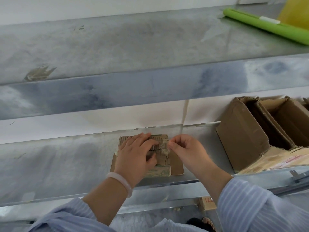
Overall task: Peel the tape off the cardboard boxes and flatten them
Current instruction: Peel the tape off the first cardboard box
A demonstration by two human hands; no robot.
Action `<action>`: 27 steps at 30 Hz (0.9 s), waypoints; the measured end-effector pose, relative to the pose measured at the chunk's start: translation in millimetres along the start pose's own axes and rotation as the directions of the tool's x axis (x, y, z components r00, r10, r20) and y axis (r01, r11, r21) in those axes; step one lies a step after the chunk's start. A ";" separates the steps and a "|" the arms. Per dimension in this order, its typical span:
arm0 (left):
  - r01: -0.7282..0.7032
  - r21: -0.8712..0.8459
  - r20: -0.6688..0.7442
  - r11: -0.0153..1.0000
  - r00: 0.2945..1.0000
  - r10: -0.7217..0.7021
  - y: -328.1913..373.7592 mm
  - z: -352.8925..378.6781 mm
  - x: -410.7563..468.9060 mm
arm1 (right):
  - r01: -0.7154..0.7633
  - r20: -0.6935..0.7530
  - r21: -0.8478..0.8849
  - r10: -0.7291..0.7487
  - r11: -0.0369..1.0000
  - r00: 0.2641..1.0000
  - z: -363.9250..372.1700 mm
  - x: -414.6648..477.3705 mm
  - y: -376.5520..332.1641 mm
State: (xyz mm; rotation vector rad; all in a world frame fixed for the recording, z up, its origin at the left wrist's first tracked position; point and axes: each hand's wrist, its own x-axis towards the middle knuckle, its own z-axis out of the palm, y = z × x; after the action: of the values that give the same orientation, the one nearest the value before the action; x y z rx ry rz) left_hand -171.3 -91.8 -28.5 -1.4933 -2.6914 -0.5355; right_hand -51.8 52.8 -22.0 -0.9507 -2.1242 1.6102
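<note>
A small brown cardboard box (175,162) lies flat on the metal shelf (66,161), its top face torn down to the corrugated ribs. My left hand (135,156) presses on the box with fingers spread over the ribbed part; a pale bangle sits on that wrist. My right hand (185,149) is just right of it, thumb and forefinger pinching a thin strip of clear tape (167,146) at the box's right edge. Part of the box is hidden under my left hand.
Open cardboard boxes (242,133) stand on the same shelf at the right, over a flattened printed sheet (284,160). An upper metal shelf (150,47) overhangs, carrying a green roll (267,25) at the far right. A white wall backs the lower shelf.
</note>
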 end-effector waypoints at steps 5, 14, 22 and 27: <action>-0.008 -0.015 0.021 1.000 1.000 0.008 2.1 1.0 3.1 | 0.067 0.071 -0.083 -0.061 0.994 0.996 8.5 13.7 -23.5; 0.183 -0.226 0.180 0.957 0.973 -0.143 -3.4 -1.9 19.6 | 0.119 0.155 -0.023 -0.114 0.993 0.981 3.0 10.4 -19.5; 0.272 -0.219 0.128 0.937 0.960 -0.248 12.0 0.5 27.7 | 0.234 -0.012 0.040 -0.234 0.971 0.972 4.8 -5.2 -3.6; 0.282 -0.225 0.115 0.933 0.958 -0.262 12.4 0.9 28.4 | 0.216 -0.284 0.068 -0.189 0.974 0.940 6.5 -3.8 10.2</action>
State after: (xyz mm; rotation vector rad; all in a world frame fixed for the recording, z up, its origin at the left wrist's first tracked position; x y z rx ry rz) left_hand -176.3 -62.2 -20.7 -1.2115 -3.0138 -0.8568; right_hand -49.7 47.0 -33.1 -0.8388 -1.8689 1.3791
